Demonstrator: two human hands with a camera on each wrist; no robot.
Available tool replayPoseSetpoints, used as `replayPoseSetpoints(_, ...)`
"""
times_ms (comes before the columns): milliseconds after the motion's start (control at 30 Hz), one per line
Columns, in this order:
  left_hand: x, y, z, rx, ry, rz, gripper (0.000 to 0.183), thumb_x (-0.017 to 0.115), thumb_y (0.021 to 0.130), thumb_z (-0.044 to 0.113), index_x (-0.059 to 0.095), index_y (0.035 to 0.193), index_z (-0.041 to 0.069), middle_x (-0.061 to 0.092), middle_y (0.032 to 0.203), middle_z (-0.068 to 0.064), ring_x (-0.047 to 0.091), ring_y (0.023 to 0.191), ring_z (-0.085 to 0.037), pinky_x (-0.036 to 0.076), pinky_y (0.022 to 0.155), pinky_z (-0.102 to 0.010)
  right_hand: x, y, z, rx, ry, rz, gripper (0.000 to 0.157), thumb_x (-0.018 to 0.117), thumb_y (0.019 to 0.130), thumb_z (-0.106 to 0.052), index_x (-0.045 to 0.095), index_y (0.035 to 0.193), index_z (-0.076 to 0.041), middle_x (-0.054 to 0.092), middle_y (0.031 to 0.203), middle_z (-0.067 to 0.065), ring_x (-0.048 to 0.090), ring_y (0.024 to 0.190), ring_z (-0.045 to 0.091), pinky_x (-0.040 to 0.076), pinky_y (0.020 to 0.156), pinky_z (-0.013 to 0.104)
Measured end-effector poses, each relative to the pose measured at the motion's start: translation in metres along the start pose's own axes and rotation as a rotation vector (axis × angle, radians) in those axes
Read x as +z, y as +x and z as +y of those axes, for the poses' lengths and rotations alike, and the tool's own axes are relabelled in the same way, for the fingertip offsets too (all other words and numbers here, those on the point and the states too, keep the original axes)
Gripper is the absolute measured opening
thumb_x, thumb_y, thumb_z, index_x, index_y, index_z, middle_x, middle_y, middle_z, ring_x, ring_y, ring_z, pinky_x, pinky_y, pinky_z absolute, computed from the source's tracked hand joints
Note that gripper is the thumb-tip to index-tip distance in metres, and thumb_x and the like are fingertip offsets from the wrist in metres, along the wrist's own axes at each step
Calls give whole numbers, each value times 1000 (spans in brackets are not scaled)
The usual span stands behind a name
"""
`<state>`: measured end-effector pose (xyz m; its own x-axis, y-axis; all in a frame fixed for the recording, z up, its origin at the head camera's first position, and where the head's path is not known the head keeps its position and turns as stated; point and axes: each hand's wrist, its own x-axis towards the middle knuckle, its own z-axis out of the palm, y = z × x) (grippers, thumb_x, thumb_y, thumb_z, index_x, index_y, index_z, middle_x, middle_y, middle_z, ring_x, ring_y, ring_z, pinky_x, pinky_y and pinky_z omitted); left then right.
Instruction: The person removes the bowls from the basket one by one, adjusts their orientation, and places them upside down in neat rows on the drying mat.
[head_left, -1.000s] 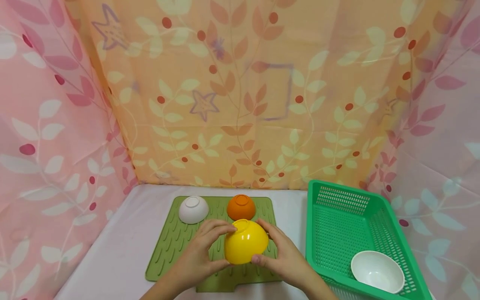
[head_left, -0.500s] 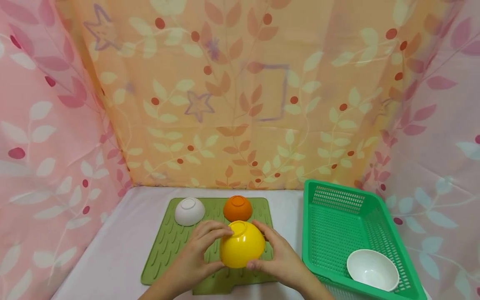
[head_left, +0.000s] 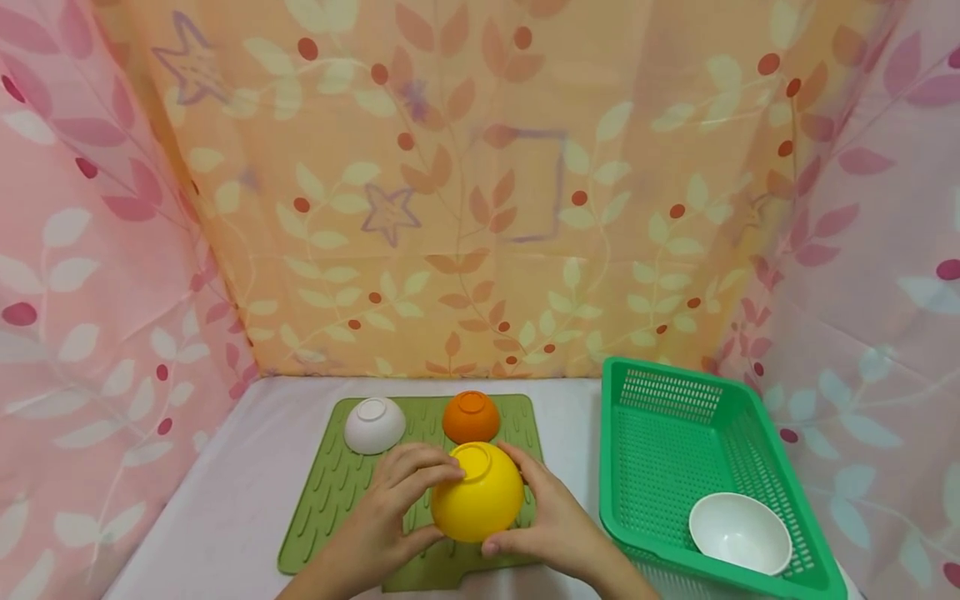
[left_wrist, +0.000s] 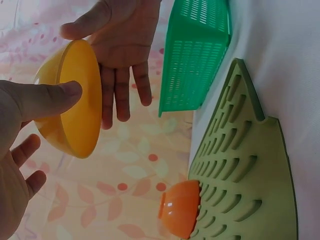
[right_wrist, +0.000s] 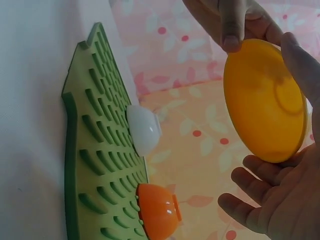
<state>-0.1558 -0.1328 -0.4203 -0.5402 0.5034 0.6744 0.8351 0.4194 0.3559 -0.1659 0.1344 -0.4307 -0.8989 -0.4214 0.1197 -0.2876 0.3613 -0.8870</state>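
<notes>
A yellow bowl (head_left: 480,504) is held upside down and tilted above a green drying mat (head_left: 330,492). My left hand (head_left: 378,508) grips its left side; in the left wrist view the thumb lies over the rim, against the inside of the bowl (left_wrist: 89,115). On the right side, my right hand (head_left: 558,525) holds the bowl with its thumb at the rim. Several of its fingers stretch out loosely in the right wrist view. Behind, a white bowl (head_left: 375,427) and an orange bowl (head_left: 471,418) rest face down on the mat.
A green plastic basket (head_left: 611,450) stands to the right of the mat. Inside it, near the front, lies another white bowl (head_left: 741,533), face up. White cloth (head_left: 247,467) covers the table; patterned curtains (head_left: 450,208) enclose the back and both sides.
The yellow bowl has turned slightly between my hands, its foot ring showing a little more. Both hands keep hold of it. The whole scene has shifted slightly left in the head view.
</notes>
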Motion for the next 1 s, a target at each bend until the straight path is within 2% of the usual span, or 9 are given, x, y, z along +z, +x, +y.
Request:
replayPoseSetpoints(267, 1, 1, 1, 7, -25, 8, 78, 94, 70, 16, 58, 139, 22, 55, 138, 4, 45, 131, -19, 25, 117, -23, 3, 1, 2, -24, 15, 54, 99, 96, 68, -39, 42, 151, -32, 58, 141, -13, 52, 133, 22, 37, 110, 66)
replayPoseSetpoints(400, 0, 1, 2, -25, -38, -7, 79, 93, 71, 12, 58, 141, 23, 54, 142, 4, 43, 133, -20, 26, 118, -22, 4, 2, 1, -14, 27, 83, 97, 97, 67, -39, 46, 148, -33, 59, 138, -15, 54, 131, 18, 37, 111, 62)
replayPoseSetpoints(600, -1, 0, 3, -102, -40, -35, 88, 93, 72, 10, 51, 148, 23, 47, 152, 0, 39, 138, -22, 32, 117, -23, 4, 3, 2, -24, 48, 117, 93, 97, 67, -36, 47, 145, -37, 61, 135, -15, 54, 129, 17, 35, 112, 65)
replayPoseSetpoints(667, -2, 0, 3, -137, -53, -44, 93, 94, 73, 18, 46, 153, 22, 43, 155, -1, 37, 139, -21, 38, 115, -28, 4, 3, 2, -34, 59, 126, 94, 97, 67, -35, 47, 146, -35, 61, 136, -13, 55, 128, 17, 33, 112, 67)
replayPoseSetpoints(767, -3, 0, 4, -217, -107, -51, 101, 91, 74, 36, 37, 158, 23, 37, 159, 1, 35, 142, -20, 46, 110, -45, 2, 3, 1, -50, 73, 140, 94, 97, 68, -33, 47, 147, -34, 60, 137, -11, 55, 127, 17, 31, 112, 70)
replayPoseSetpoints(867, -4, 1, 5, -311, -175, -49, 105, 87, 72, 49, 32, 160, 30, 34, 160, 8, 34, 145, -20, 45, 104, -64, 1, 3, 1, -65, 78, 153, 94, 97, 68, -32, 47, 147, -36, 60, 137, -11, 55, 126, 17, 31, 111, 70)
replayPoseSetpoints(933, -5, 1, 5, -357, -209, -44, 108, 88, 70, 50, 31, 160, 33, 33, 160, 10, 34, 146, -21, 42, 104, -69, 0, 3, 1, -80, 79, 161, 95, 98, 67, -30, 47, 147, -36, 60, 136, -11, 56, 126, 17, 31, 111, 70)
replayPoseSetpoints(1000, -6, 1, 4, -384, -216, -43, 110, 91, 68, 47, 31, 159, 35, 34, 160, 12, 34, 145, -20, 42, 105, -67, -1, 2, 2, -94, 72, 167, 97, 98, 67, -29, 46, 148, -36, 61, 136, -12, 56, 126, 17, 32, 110, 69)
